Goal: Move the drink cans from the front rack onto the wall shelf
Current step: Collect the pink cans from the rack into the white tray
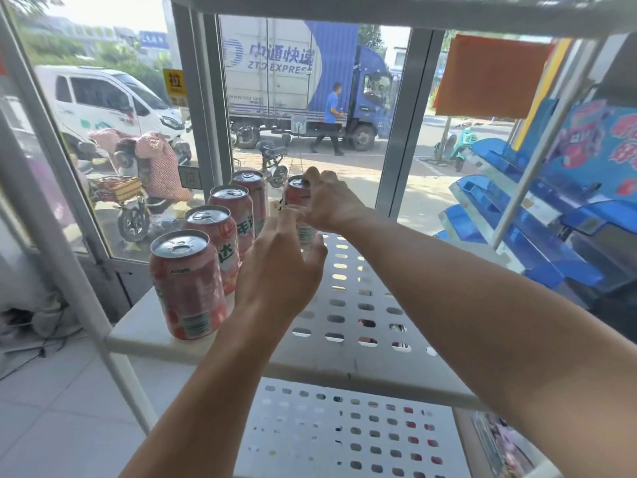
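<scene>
Several pink drink cans stand in a row along the left side of a white perforated shelf [348, 305]; the nearest can [188, 288] is at the front left corner, the farthest [250, 191] by the window. One more pink can [295, 198] stands to their right at the back. My right hand [327, 201] grips this can from the right, fingers over its top. My left hand [279, 267] hovers just in front of it, fingers relaxed, holding nothing; whether it touches the can I cannot tell.
A white slanted rack post [69, 257] crosses the left foreground. Another perforated shelf [344, 432] lies below. Blue plastic display trays [517, 219] fill the right side. A glass window with a metal frame [203, 98] stands right behind the cans.
</scene>
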Demonstrator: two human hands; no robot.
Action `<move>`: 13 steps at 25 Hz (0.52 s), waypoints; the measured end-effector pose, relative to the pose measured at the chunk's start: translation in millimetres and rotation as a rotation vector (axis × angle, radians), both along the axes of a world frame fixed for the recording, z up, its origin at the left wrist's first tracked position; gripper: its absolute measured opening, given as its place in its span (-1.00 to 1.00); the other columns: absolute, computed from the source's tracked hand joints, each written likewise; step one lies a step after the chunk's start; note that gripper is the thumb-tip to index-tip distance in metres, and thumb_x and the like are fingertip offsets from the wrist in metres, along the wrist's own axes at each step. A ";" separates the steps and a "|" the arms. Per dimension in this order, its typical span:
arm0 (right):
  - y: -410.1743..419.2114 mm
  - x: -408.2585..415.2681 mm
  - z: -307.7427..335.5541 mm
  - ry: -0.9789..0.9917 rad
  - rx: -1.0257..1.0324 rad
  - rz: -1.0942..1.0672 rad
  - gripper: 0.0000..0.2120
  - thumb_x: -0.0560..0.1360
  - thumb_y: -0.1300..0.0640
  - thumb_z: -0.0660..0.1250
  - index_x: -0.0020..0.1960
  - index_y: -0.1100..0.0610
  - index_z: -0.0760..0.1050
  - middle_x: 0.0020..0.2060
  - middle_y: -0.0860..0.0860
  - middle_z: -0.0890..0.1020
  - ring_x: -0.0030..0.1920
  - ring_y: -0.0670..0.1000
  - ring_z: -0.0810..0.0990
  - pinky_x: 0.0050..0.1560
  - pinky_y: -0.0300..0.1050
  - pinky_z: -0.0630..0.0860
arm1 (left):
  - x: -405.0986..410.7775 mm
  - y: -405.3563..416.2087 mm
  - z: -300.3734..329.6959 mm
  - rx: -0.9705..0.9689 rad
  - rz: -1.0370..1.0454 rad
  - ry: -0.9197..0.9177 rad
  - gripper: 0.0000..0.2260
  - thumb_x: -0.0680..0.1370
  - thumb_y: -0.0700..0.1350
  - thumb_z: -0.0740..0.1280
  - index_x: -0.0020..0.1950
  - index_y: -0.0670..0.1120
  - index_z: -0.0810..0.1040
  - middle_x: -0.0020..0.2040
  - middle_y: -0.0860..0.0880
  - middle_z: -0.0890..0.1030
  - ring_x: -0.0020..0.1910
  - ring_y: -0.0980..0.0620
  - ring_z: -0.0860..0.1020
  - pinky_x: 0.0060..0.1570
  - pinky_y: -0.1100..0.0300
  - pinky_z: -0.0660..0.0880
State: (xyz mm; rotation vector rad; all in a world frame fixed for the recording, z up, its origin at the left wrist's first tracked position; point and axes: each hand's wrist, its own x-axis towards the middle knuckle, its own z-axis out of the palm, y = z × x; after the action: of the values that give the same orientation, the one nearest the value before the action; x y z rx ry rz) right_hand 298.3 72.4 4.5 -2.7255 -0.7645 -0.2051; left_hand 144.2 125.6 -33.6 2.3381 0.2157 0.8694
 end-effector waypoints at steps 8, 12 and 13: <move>-15.5 -26.3 -4.0 0.059 0.458 0.017 -0.54 0.40 -0.02 0.50 0.13 0.01 0.30 0.04 0.04 0.62 0.02 0.08 0.62 0.09 0.01 0.55 | -9.2 3.8 1.3 -0.039 -0.012 0.002 -0.68 0.56 0.06 0.28 0.27 -0.01 0.42 0.12 0.02 0.54 0.01 -0.03 0.56 0.00 0.00 0.49; -47.6 -65.4 11.8 0.094 0.652 0.059 -0.59 0.39 0.01 0.47 0.18 0.00 0.43 -0.02 -0.06 0.66 -0.05 -0.07 0.64 -0.10 -0.25 0.50 | -14.0 3.3 6.8 -0.065 -0.041 0.008 -0.59 0.54 0.05 0.31 0.35 -0.02 0.38 0.24 -0.03 0.50 0.16 -0.06 0.53 0.09 -0.02 0.48; -55.4 -77.4 18.2 0.111 0.688 0.073 -0.60 0.39 0.00 0.47 0.18 -0.02 0.45 -0.04 -0.09 0.67 -0.07 -0.13 0.65 -0.15 -0.34 0.48 | -17.6 1.1 9.9 -0.059 -0.054 0.017 -0.57 0.54 0.06 0.32 0.37 -0.02 0.36 0.28 -0.04 0.49 0.19 -0.05 0.51 0.08 0.03 0.44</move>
State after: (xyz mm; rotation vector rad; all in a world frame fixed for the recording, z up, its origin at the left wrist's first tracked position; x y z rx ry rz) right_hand 220.9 17.0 22.7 -2.0379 -0.6141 -0.2436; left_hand 126.7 126.7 -23.7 2.2862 0.1827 0.8069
